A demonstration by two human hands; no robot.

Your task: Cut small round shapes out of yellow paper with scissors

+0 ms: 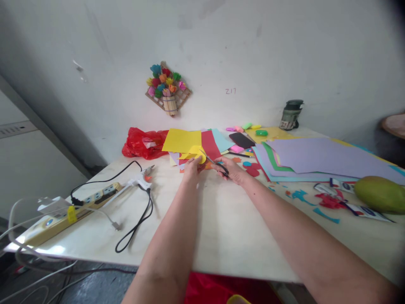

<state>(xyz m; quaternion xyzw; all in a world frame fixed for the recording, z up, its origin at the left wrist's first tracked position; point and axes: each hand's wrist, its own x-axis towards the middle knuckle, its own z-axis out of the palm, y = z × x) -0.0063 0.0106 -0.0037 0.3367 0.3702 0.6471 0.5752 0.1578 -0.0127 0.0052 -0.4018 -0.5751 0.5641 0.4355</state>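
Observation:
My left hand (193, 166) is closed on a small yellow paper piece (198, 153), holding it above the table. In my right hand (232, 169) is a pair of scissors (223, 168) with dark handles, its blades pointing left and reaching the paper's edge. Whether the blades are parted is too small to tell. Behind the hands lie a yellow paper sheet (182, 140), a red sheet (209, 142) and a light blue sheet (223, 140). Red paper cutouts (252, 170) are just right of my right hand.
On the left sit a power strip (91, 202), a glue gun (144, 180) and loose cables. A red plastic bag (144, 143) is at the back. To the right lie stacked coloured sheets (329, 158), tubes (367, 211), a green fruit (382, 194) and a bottle (291, 115).

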